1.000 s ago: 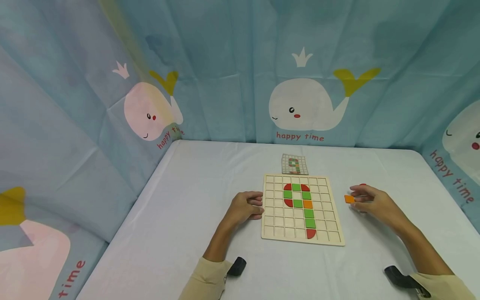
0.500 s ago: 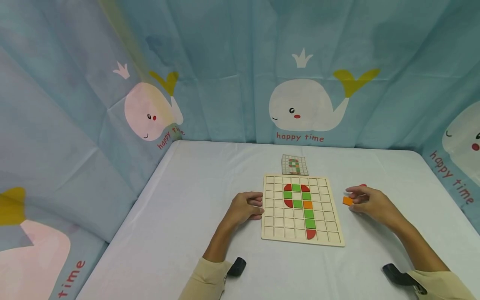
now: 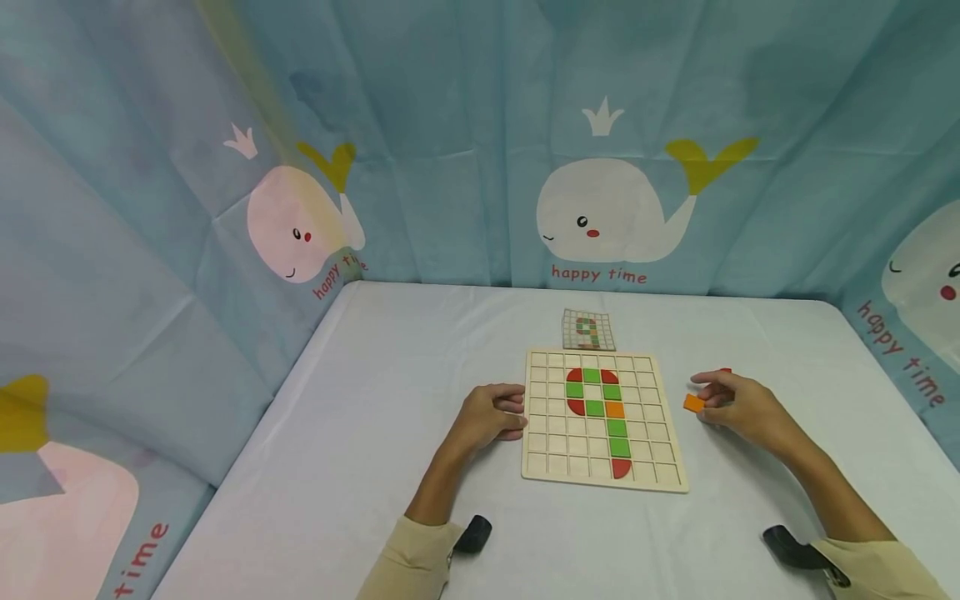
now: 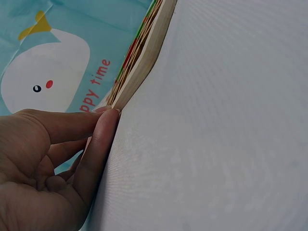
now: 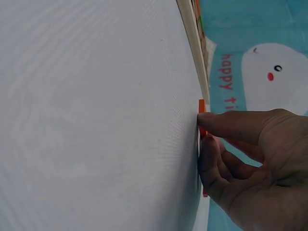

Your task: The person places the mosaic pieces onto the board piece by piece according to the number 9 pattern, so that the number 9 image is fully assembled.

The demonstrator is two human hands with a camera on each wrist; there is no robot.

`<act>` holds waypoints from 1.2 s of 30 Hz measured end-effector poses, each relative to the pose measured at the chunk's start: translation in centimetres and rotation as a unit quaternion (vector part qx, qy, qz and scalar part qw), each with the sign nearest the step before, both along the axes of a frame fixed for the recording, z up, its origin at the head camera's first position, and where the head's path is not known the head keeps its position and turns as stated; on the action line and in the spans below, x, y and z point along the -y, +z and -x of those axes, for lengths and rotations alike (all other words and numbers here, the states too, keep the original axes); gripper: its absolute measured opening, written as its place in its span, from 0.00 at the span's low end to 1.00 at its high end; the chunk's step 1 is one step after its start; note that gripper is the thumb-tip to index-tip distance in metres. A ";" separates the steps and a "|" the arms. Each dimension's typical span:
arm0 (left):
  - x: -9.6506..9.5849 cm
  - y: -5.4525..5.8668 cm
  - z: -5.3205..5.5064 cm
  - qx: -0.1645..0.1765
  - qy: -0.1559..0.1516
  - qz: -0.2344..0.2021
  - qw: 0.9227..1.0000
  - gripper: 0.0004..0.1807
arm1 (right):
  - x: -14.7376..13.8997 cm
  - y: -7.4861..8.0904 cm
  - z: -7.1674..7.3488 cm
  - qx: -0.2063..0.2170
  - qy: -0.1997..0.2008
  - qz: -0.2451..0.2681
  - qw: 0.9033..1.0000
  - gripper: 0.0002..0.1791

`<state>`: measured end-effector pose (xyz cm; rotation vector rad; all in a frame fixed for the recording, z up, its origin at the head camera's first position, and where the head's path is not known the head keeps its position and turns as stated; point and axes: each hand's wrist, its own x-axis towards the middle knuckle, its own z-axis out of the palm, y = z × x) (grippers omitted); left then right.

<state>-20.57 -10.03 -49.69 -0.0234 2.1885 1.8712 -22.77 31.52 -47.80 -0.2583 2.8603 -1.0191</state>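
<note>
A wooden grid board (image 3: 558,454) lies on the table, with green, red and orange tiles set in its squares in the shape of a 9. My left hand (image 3: 483,414) holds the board's left edge; in the left wrist view, thumb and fingers meet at the rim of the board (image 4: 144,60). To the right of the board, my right hand (image 3: 750,408) pinches an orange square tile (image 3: 693,403) close over the tablecloth. The right wrist view shows this orange tile (image 5: 201,107) edge-on at the fingertips. A red piece (image 3: 725,370) shows just behind the right hand, mostly hidden.
A small pattern card (image 3: 570,329) with a matching 9 lies against the board's far edge. White cloth (image 3: 420,350) covers the table. A blue curtain (image 3: 450,208) printed with whales hangs behind and at the sides. Black wrist mounts (image 3: 474,534) sit at both sleeves.
My right hand has shifted slightly left and toward me with the orange tile, which has turned a little in the fingers. The left hand and the board stay in place.
</note>
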 end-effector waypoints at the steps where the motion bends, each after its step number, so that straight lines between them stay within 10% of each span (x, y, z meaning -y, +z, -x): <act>1: 0.0 0.0 0.0 0.000 0.000 0.000 1.000 0.31 | 0.0 0.0 0.0 -0.001 0.000 -0.001 1.000 0.30; 36: 0.0 0.2 -0.1 0.002 -0.002 -0.004 1.000 0.32 | 0.5 0.4 -0.9 -0.054 0.035 -0.031 0.997 0.38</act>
